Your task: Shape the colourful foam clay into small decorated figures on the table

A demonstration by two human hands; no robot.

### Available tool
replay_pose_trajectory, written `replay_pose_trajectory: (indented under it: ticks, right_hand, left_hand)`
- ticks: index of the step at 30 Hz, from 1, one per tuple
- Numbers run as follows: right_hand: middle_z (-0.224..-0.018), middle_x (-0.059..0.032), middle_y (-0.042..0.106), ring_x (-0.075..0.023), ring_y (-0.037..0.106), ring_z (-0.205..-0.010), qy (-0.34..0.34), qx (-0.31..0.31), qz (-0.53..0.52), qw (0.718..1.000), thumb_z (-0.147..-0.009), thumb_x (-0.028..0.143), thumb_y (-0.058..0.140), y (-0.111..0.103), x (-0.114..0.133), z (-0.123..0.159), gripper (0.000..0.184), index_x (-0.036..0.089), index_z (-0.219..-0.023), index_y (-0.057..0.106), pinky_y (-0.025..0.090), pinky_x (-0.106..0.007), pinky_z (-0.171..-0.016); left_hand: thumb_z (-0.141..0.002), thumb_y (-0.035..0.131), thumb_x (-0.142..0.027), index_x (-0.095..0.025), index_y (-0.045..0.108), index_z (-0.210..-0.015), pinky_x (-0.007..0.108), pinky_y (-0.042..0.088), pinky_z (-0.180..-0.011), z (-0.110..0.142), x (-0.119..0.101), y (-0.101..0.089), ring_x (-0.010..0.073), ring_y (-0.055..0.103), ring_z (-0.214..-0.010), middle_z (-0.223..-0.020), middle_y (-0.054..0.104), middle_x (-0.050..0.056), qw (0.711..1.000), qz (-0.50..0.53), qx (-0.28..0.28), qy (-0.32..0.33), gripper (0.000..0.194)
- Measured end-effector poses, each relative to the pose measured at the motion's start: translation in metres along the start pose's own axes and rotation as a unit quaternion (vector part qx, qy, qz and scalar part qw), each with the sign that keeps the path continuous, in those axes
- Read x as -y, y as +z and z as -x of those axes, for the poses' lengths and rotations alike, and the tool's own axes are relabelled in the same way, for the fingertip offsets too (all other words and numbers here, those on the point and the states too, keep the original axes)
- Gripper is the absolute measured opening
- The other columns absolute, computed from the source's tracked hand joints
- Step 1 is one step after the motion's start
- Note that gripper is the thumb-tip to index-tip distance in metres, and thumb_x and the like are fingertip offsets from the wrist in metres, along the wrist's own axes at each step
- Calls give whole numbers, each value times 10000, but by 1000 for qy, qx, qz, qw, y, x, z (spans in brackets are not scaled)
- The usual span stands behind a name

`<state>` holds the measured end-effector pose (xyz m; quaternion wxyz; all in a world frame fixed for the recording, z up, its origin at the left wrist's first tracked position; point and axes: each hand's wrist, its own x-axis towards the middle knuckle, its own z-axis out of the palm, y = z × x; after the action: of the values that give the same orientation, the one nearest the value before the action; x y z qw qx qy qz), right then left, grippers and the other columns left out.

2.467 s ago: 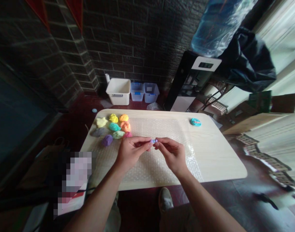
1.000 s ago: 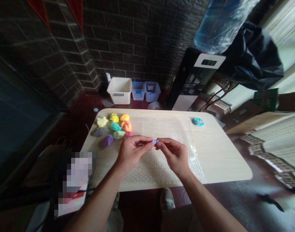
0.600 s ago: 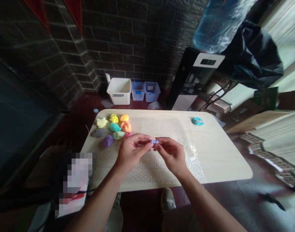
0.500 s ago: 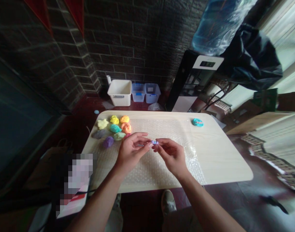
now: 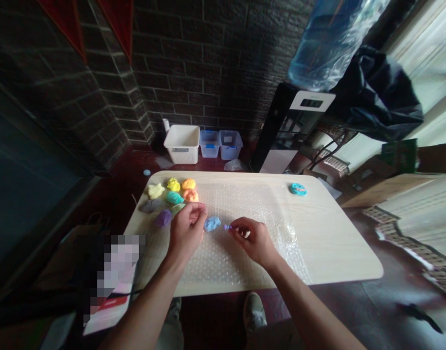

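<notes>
A small purple and blue strand of modelling clay (image 5: 227, 227) sticks out from the fingertips of my right hand (image 5: 255, 239), which pinches it over the bubble wrap (image 5: 240, 199). My left hand (image 5: 186, 227) is closed, thumb against fingers, beside a light blue clay lump (image 5: 212, 223). Whether anything is between those fingers is hidden. Just beyond and left of that hand lie a purple lump (image 5: 164, 218), a grey lump (image 5: 151, 205), a teal lump (image 5: 174, 197) and an orange lump (image 5: 190, 195). A pale green lump (image 5: 177, 209) is partly covered by my left hand.
Yellow clay (image 5: 173, 184) lies toward the far left of the wooden table (image 5: 335, 233). A round turquoise piece (image 5: 298, 189) with a pinkish strip sits at the far right. On the floor behind stand a white bin (image 5: 182, 150), two blue bins and a water dispenser (image 5: 281, 131).
My hands have come apart. The left one moved left toward the clay lumps, uncovering the light blue lump; the right moved slightly nearer me, keeping the purple and blue clay strand.
</notes>
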<state>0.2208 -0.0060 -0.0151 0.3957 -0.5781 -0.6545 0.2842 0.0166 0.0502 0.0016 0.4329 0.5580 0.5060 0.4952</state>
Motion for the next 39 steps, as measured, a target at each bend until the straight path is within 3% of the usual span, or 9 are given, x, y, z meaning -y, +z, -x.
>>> replay_pose_trajectory:
  ticks: [6, 11, 15, 20, 27, 31, 34, 39]
  right_hand:
    - [-818, -47, 732, -177, 653, -711, -42, 42, 86, 995, -835, 139, 769, -2, 8, 2, 63, 195, -863, 776, 465, -277, -648]
    - [-799, -47, 709, -178, 649, -738, -37, 72, 121, 989, -812, 61, 744, -2, 8, 4, 124, 181, -823, 770, 455, -269, -666]
    - [-841, -50, 717, -180, 652, -757, -31, 80, 116, 990, -803, 85, 739, -4, 7, 4, 125, 182, -876, 768, 468, -272, -694]
    - [-828, -49, 720, -175, 627, -700, -5, 44, 104, 994, -765, 101, 708, -3, -1, 2, 197, 177, -939, 759, 453, -279, -650]
    - [-726, -25, 714, -146, 580, -587, 40, -19, 51, 998, -855, 207, 640, 2, -8, 1, 174, 175, -974, 764, 420, -266, -560]
    - [-788, -51, 753, -147, 594, -583, 48, -45, 35, 997, -889, 266, 631, 1, -7, 0, 198, 165, -995, 765, 441, -274, -554]
    - [-847, -71, 774, -153, 621, -600, 62, -66, 12, 996, -913, 325, 622, 1, -9, -2, 235, 165, -1015, 762, 475, -283, -569]
    - [-819, -75, 772, -170, 660, -624, 78, -72, -15, 994, -918, 378, 628, 1, -15, -4, 269, 160, -1001, 761, 508, -288, -586]
  left_hand:
    - [-856, 614, -174, -185, 682, -984, 370, 577, -837, 2, 12, 0, 255, 742, -936, -1015, 769, 103, 981, -176, 62, 48, 145]
    - [-814, 649, -109, -189, 673, -1065, 464, 526, -1015, 7, 16, 1, 318, 660, -1172, -1117, 744, 120, 939, -302, 83, 141, 264]
    - [-837, 655, -88, -180, 674, -1140, 474, 509, -1048, 10, 15, 3, 326, 642, -1198, -1169, 730, 128, 914, -354, 115, 161, 317]
    - [-881, 655, -84, -152, 649, -1279, 468, 512, -1061, 12, 16, 5, 316, 651, -1185, -1252, 712, 149, 902, -373, 146, 161, 404]
    - [-874, 669, -60, -152, 644, -1326, 506, 474, -1100, 12, 19, 6, 331, 627, -1221, -1251, 718, 152, 881, -411, 147, 185, 461]
    - [-939, 601, -115, -142, 630, -1294, 500, 519, -1036, 9, 6, 7, 328, 640, -1165, -1199, 690, 164, 903, -367, 110, 195, 357]
    - [-979, 551, -151, -162, 566, -1343, 465, 526, -1043, 6, -5, 3, 304, 618, -1216, -1263, 623, 164, 932, -292, 27, 214, 364]
    - [-931, 629, -200, -187, 612, -1270, 467, 525, -1059, -2, -11, -10, 299, 622, -1193, -1245, 578, 135, 948, -226, -117, 189, 340]
